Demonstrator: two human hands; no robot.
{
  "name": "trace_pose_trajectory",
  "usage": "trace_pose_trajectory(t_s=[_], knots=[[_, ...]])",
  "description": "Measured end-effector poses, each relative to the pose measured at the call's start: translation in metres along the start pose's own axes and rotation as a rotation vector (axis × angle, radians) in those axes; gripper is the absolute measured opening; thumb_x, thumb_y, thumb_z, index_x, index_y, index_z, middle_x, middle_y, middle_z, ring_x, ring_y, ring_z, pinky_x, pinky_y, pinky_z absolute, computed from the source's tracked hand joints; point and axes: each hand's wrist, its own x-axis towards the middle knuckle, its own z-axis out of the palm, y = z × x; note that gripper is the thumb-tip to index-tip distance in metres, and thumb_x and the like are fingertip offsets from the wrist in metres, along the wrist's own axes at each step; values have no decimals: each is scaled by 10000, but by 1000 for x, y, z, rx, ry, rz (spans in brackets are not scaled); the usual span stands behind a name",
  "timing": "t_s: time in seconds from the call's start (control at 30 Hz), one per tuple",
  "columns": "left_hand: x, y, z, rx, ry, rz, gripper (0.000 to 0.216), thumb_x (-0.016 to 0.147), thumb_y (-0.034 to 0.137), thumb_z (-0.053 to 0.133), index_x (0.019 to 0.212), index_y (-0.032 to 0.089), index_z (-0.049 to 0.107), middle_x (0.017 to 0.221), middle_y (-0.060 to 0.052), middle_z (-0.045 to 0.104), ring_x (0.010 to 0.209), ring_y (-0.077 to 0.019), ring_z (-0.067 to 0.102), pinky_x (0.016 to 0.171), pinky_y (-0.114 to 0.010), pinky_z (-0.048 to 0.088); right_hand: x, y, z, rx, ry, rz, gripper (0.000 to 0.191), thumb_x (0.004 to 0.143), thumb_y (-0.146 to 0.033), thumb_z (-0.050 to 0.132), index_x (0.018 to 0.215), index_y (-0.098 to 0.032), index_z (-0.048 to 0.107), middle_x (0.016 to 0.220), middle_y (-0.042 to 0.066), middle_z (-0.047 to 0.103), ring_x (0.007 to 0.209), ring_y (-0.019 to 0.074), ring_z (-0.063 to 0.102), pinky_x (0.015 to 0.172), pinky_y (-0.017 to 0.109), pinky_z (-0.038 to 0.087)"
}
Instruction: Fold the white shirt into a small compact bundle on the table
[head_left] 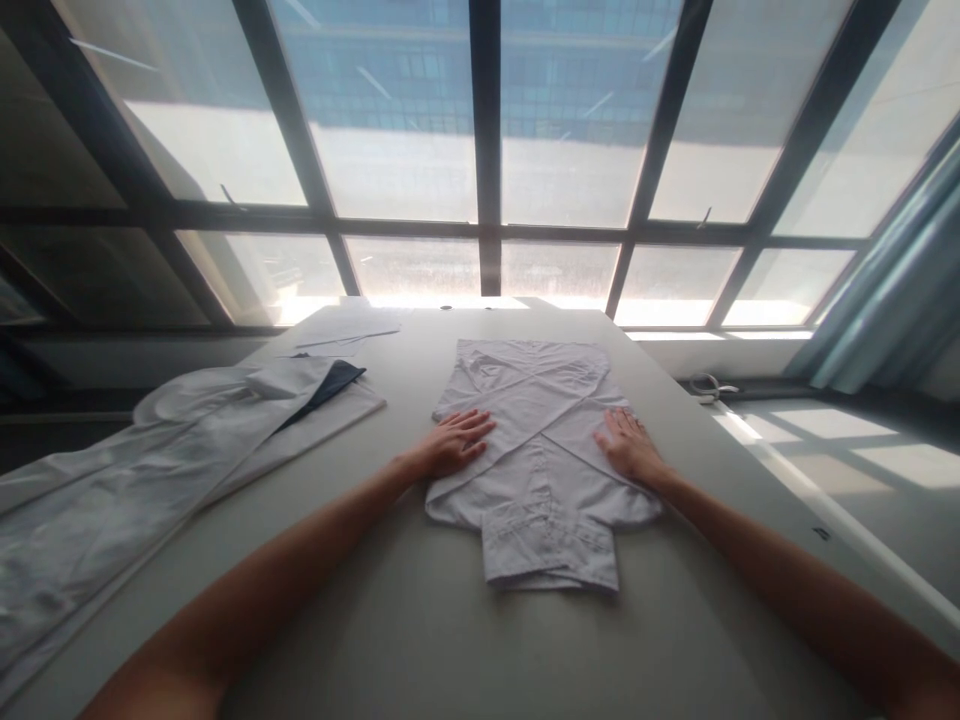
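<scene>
1. Far left, a pale garment [180, 450] with a dark patch [330, 385] sprawls along the worktop [360, 610].
2. Here's the left hand [456, 442], palm down, fingers stretched flat on the left side of the white shirt [538, 450], gripping nothing!
3. Centre stage, that shirt lies on the worktop, diagonal folds crossing it.
4. And the right hand [628, 442], fingers extended, rests flat on its right edge, gripping nothing.
5. Far right, a blue curtain [892, 290] hangs.
</scene>
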Motion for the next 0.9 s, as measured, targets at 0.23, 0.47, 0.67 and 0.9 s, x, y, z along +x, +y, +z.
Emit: trace_pose_trajectory(t_s=[0.23, 0.47, 0.67, 0.9], knots=[[-5, -3, -5, 22, -42, -1, 615, 1104, 576, 303, 1645, 288, 352, 1713, -69, 267, 1594, -297, 206, 1292, -511, 172, -6, -3, 0, -45, 27, 5, 660, 1070, -432, 330, 1615, -63, 371, 1688, 235, 266, 1575, 327, 242, 1249, 522, 239], [-15, 6, -2, 12, -50, 1, 600, 1108, 551, 329, 1656, 308, 313, 1719, -62, 232, 1597, -322, 174, 1289, -549, 139, -15, -1, -6, -83, 76, 115, 751, 1053, -498, 321, 1586, 29, 371, 1643, 301, 325, 1557, 373, 265, 1244, 548, 212], [-18, 14, 1, 36, -43, -37, 605, 1109, 554, 304, 1659, 303, 312, 1725, -75, 214, 1597, -336, 181, 1280, -564, 152, 16, -15, -7, -33, 78, 159, 653, 1064, -427, 327, 1598, -59, 404, 1640, 244, 376, 1536, 325, 326, 1229, 485, 260], [-28, 30, -5, 31, -69, -73, 639, 1096, 612, 246, 1654, 311, 331, 1727, -79, 220, 1602, -333, 161, 1278, -558, 107, 7, -9, -4, -20, 48, 157, 663, 1066, -451, 302, 1606, -82, 407, 1661, 224, 346, 1555, 333, 290, 1236, 502, 259]])
